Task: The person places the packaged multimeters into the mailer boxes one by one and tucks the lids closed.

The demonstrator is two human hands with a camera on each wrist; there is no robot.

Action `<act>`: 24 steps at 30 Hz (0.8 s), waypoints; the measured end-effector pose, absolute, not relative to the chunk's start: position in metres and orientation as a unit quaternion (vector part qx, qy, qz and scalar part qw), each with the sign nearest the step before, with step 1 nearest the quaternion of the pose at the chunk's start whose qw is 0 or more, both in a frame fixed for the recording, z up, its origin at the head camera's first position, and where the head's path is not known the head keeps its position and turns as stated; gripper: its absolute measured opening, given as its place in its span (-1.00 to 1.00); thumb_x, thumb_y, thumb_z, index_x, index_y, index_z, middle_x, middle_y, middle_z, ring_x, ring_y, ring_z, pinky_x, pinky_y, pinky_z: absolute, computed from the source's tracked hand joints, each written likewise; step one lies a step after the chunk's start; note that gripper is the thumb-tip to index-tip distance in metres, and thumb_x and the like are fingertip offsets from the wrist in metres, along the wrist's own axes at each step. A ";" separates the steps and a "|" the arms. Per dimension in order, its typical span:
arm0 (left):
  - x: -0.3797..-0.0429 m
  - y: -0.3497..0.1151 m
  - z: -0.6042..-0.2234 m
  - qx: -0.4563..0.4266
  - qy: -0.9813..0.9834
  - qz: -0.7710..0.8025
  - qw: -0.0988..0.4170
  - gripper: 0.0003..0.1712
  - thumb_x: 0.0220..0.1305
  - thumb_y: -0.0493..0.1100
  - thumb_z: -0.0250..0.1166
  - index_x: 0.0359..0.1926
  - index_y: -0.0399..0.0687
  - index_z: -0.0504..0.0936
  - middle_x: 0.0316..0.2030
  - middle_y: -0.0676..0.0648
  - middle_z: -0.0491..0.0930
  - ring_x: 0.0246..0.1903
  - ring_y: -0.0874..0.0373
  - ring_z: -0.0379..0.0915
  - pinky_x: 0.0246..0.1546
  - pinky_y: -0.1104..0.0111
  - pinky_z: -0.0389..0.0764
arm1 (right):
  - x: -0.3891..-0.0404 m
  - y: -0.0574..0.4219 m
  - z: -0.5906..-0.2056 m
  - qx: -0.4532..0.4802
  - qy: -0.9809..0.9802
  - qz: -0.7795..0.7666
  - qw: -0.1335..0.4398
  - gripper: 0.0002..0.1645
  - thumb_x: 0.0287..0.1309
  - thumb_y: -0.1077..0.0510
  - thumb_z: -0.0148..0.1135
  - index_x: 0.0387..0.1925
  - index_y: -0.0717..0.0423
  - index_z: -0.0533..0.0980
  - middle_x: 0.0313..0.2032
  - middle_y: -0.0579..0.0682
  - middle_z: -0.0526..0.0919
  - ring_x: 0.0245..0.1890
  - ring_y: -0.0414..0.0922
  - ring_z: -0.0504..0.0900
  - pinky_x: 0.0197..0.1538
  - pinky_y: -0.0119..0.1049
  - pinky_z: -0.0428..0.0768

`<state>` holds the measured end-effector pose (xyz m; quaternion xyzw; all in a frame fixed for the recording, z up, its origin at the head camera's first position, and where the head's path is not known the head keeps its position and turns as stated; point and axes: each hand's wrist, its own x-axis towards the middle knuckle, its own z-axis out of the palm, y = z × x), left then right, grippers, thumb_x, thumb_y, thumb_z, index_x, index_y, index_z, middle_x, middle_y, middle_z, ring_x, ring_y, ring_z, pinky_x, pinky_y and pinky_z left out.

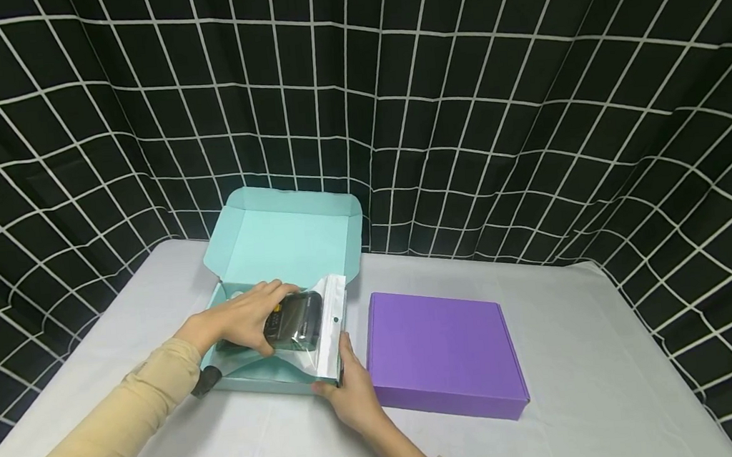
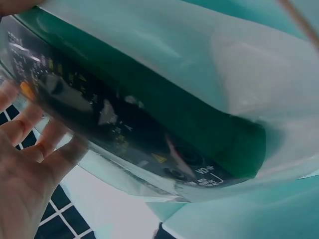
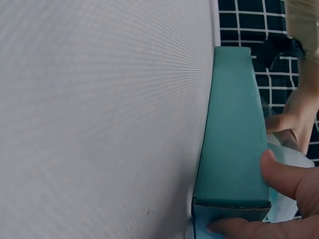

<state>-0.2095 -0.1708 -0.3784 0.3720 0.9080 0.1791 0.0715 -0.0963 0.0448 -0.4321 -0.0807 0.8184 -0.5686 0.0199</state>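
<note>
A dark-green and black plastic handheld meter [image 1: 302,321], inside a clear plastic bag with a white end strip [image 1: 331,328], is at the mouth of an open turquoise cardboard box [image 1: 258,385]; whether it rests on the bottom cannot be told. You appear to be placing or lifting it, direction unclear; the next move probably calls for a firm hold on the meter and a steadied box. Its glossy black face carries small pale and yellow markings and an orange button [image 2: 26,90]; its ends are rounded. Your left hand [image 1: 249,321] spans the meter, thumb and fingers curled over opposite sides through the bag; your right hand [image 1: 355,391] pinches the box's near right corner. Rightward lies a closed purple cardboard box [image 1: 443,351]; beneath, white cloth [image 1: 576,355]; behind, black fabric with white gridlines [image 1: 460,106].
</note>
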 end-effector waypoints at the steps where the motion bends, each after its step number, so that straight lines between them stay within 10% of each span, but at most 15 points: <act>1: -0.210 -0.171 -0.379 0.371 0.908 0.179 0.075 0.16 -0.40 -0.14 0.55 0.33 -0.13 0.22 0.04 -0.03 0.40 -0.08 0.04 0.32 -0.09 0.11 0.51 | -0.096 0.045 -0.432 -0.081 0.819 -0.568 0.019 0.14 -0.05 0.32 0.39 0.40 0.56 -0.11 0.40 0.47 -0.09 0.42 0.31 -0.06 0.39 0.14 0.01; 24: -0.219 -0.162 -0.392 0.337 0.922 0.101 0.158 0.11 -0.33 -0.25 0.60 0.32 -0.20 0.23 0.04 -0.11 0.38 -0.05 -0.03 0.32 0.00 0.03 0.52 | -0.095 0.046 -0.430 -0.087 0.826 -0.557 0.012 0.11 -0.04 0.32 0.40 0.38 0.60 -0.08 0.38 0.51 -0.04 0.41 0.32 -0.01 0.39 0.12 0.05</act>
